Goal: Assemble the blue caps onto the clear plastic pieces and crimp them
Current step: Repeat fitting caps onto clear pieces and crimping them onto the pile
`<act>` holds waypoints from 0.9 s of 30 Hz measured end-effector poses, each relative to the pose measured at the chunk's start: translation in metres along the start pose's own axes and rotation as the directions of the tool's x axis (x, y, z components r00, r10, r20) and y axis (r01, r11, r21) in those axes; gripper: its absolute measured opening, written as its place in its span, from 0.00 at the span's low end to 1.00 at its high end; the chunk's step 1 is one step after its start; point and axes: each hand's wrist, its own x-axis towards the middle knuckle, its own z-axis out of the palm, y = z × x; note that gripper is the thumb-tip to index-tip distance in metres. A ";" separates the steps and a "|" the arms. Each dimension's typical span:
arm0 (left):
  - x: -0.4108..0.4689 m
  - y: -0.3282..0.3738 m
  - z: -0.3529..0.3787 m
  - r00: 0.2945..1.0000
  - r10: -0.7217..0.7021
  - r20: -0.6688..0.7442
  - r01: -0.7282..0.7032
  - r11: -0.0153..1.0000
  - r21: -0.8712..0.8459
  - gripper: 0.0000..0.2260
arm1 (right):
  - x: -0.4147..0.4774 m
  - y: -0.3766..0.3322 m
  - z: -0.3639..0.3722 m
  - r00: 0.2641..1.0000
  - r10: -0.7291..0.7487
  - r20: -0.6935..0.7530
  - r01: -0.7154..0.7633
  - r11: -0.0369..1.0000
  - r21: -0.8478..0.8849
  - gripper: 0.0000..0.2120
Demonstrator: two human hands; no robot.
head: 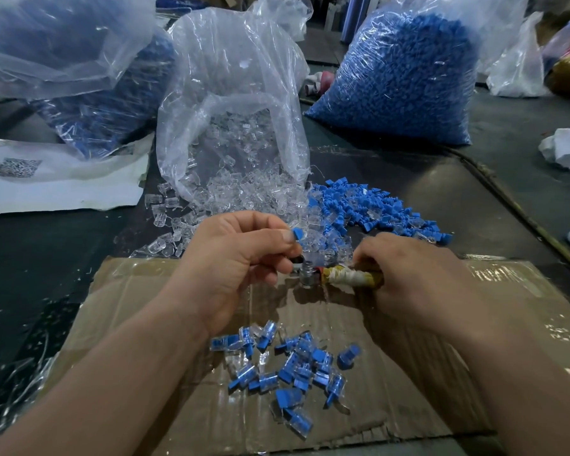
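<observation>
Cardboard mat (375,406); left hand (234,268) pinches blue cap (298,233); right hand (418,278) grips taped handle (346,278), tool head (305,274) part-hidden.

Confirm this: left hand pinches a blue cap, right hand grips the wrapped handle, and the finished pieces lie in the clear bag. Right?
Not quite. The head view shows the finished pieces lying on the cardboard, not in the clear bag. The left hand does pinch a blue cap and the right hand grips the wrapped handle.

Beyond one flat brown cardboard sheet (392,406) stand three crinkled clear plastic sacks: two blue-filled sacks (402,77) and one sack of clear pieces (231,143).
</observation>
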 end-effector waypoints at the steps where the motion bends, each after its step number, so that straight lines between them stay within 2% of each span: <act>1: 0.000 0.000 0.000 1.000 -0.001 -0.002 0.001 1.000 -0.012 0.04 | -0.001 0.002 0.001 1.000 0.001 -0.014 -0.001 1.000 0.006 0.11; 3: 0.001 -0.002 0.000 1.000 0.005 -0.008 -0.006 0.999 -0.043 0.05 | -0.002 0.007 0.002 0.998 0.017 -0.055 -0.016 1.000 0.026 0.12; 7: 0.002 -0.004 -0.003 0.998 0.054 -0.022 -0.055 0.998 -0.044 0.05 | -0.002 0.011 -0.002 0.990 0.086 -0.116 -0.067 0.985 0.157 0.07; 10: 0.003 -0.006 -0.003 0.993 0.115 -0.035 -0.115 0.993 0.003 0.05 | -0.002 0.008 -0.004 0.981 0.120 -0.155 -0.067 0.948 0.312 0.05; 13: 0.003 -0.008 -0.003 0.983 0.176 -0.052 -0.173 0.982 0.070 0.03 | -0.004 0.000 -0.005 0.985 0.089 -0.151 -0.017 0.906 0.422 0.06; 17: 0.001 -0.008 -0.003 0.966 0.251 -0.062 -0.239 0.958 0.158 0.07 | -0.004 -0.006 -0.005 0.995 0.036 -0.094 0.008 0.900 0.435 0.10; 24: 0.000 -0.008 -0.001 0.949 0.311 -0.049 -0.291 0.926 0.242 0.07 | -0.005 -0.011 -0.006 0.999 0.014 -0.049 0.010 0.895 0.447 0.05; 27: 0.001 -0.009 -0.001 0.946 0.319 -0.051 -0.297 0.920 0.254 0.08 | -0.005 -0.011 -0.005 0.999 0.002 -0.034 0.012 0.909 0.416 0.07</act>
